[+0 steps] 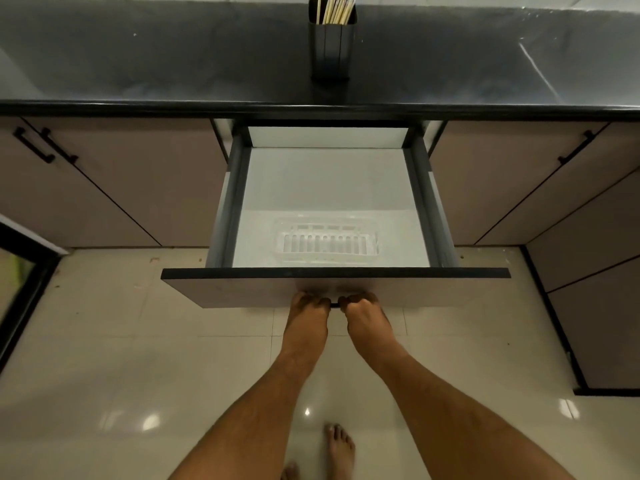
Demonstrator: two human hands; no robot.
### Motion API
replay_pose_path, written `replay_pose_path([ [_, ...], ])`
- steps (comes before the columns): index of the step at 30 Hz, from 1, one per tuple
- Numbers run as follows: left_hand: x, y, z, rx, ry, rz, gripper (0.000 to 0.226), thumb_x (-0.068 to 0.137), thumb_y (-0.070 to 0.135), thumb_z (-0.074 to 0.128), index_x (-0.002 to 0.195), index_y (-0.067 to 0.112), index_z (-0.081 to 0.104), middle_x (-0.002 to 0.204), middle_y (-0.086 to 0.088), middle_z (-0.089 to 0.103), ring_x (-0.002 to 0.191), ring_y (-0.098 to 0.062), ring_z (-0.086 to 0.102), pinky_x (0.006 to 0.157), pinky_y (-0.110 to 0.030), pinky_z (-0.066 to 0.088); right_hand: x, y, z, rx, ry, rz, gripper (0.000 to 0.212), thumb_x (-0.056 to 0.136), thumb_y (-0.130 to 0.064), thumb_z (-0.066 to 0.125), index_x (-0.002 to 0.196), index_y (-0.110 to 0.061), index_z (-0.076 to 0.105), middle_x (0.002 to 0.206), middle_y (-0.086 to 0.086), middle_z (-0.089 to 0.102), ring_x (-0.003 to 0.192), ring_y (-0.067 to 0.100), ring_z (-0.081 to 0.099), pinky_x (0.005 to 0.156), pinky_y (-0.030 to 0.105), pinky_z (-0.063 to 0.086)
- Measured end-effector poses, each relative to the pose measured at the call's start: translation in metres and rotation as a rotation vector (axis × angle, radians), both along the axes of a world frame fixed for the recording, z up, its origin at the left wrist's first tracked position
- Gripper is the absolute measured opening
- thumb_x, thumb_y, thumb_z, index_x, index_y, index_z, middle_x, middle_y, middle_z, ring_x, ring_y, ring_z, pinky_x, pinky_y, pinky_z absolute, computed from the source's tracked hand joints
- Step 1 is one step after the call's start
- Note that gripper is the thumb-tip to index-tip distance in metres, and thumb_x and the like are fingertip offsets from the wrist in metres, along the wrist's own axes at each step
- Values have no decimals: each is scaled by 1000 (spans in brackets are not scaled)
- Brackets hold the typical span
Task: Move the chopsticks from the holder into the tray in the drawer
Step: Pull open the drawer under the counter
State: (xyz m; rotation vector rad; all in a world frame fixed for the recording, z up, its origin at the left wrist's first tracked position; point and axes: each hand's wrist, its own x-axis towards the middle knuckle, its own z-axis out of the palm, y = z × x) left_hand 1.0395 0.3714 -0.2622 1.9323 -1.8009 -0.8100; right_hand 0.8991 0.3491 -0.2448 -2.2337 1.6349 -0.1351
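A dark holder (331, 50) stands upright at the back of the black countertop, with several pale chopsticks (337, 10) sticking out of it. Below, the drawer (336, 285) is pulled wide open. A white slotted tray (327, 241) lies on the drawer's white floor, near the front panel, with nothing in it. My left hand (308, 306) and my right hand (363, 308) are side by side under the front panel, both curled around the drawer handle (334, 305), of which only a short black piece shows between them.
Closed brown cabinet doors with black bar handles (34, 145) (575, 148) flank the drawer. The glossy black countertop (173, 64) runs the whole width. A cabinet block (595, 306) juts out at the right. My bare feet (339, 445) stand on pale floor tiles.
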Motion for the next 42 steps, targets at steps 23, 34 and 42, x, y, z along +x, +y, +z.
replay_pose_path([
  [23,3,-63,147,-714,-341,-232,30,93,12,64,121,1,66,114,-15,69,106,-30,64,103,-41,48,-15,-38,121,-656,-102,68,31,96,-13,65,121,6,66,113,20,71,104,32,68,92,40,56],
  [34,-2,-142,203,-543,-385,-77,54,104,33,43,152,9,39,158,-14,41,147,-33,37,125,-43,19,-29,-128,176,-614,104,-36,52,101,-34,53,142,-3,51,141,18,57,131,36,54,113,47,38],
  [42,7,-198,236,-538,-336,10,54,105,37,42,153,12,39,158,-11,41,148,-32,36,122,-37,13,-22,-183,210,-578,48,-66,55,100,-40,44,141,-4,53,142,17,57,132,37,54,113,47,36],
])
